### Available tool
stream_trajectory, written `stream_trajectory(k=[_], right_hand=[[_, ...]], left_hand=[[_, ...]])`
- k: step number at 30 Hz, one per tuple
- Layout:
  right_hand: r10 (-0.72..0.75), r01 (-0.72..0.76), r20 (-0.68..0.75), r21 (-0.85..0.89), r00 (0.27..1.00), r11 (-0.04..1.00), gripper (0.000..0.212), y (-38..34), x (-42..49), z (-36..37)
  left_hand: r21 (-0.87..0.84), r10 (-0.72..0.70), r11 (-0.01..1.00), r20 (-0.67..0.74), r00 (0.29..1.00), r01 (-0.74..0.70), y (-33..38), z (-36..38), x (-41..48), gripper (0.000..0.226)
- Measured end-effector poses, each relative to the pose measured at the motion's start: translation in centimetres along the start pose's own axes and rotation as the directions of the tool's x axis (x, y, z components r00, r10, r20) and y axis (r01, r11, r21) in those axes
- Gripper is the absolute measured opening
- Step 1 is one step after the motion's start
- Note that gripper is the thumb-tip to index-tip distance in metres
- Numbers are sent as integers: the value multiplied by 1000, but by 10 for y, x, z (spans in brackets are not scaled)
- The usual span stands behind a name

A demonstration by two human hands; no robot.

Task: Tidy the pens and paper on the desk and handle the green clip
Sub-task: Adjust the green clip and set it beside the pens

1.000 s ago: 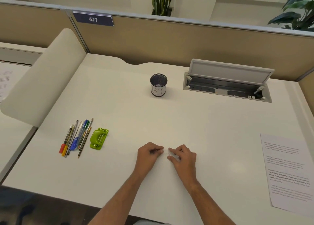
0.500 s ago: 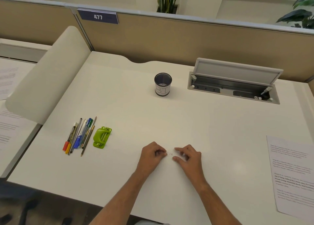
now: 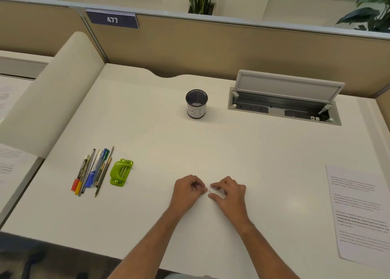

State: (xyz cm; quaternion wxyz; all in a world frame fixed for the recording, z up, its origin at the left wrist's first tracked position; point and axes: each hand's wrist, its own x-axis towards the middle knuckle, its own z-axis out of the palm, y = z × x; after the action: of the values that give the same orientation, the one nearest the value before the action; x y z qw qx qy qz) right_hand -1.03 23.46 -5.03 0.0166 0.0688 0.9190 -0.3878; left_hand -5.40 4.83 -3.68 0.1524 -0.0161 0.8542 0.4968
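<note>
On the far left a curved cream side panel (image 3: pixel 48 93) stands at the edge of the white desk (image 3: pixel 190 143). Just inside it a bunch of pens and pencils (image 3: pixel 92 171) lies side by side, all pointing roughly away from the person, with red, orange, blue and green ends showing. Just beside their right flank lies the bright green plastic clip (image 3: pixel 121 172), flat on the desk, near the pens, though I cannot tell whether it touches them.

Further back, near the middle, a black mesh pen cup with a white label (image 3: pixel 196 104) stands upright and well apart from the pens.

At the near middle of the desk, both bare forearms reach in. The left hand (image 3: pixel 186 191) rests curled on the surface, fingers tucked in towards the thumb. The right hand (image 3: pixel 229 191) sits just beside it, fingers bent and narrow, thumb and forefinger nearly meeting. Between the two sets of fingertips is a tiny pale scrap (image 3: pixel 209 190); it is too small to say what it is, or which hand truly grips it.

Behind and to the right, a grey cable hatch (image 3: pixel 285 101) set into the desk has its lid propped open. At the far right edge a printed sheet of white paper (image 3: pixel 358 211) lies flat, well away from the hands
</note>
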Motion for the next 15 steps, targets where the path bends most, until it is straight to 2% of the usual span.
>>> stream_trajectory(k=[3,9,15], right_hand=[[-4,2,-56,-42,998,999,25,0,-4,7],[-50,46,-103,-43,993,998,7,1,-2,13],[-104,93,-118,-95,988,991,16,3,-6,17]], left_hand=[[-143,-64,988,6,998,64,-6,-7,-4,14],[-184,-55,981,1,998,54,-8,-9,-6,10],[-232,-62,971,-3,998,60,-5,-12,-9,12]])
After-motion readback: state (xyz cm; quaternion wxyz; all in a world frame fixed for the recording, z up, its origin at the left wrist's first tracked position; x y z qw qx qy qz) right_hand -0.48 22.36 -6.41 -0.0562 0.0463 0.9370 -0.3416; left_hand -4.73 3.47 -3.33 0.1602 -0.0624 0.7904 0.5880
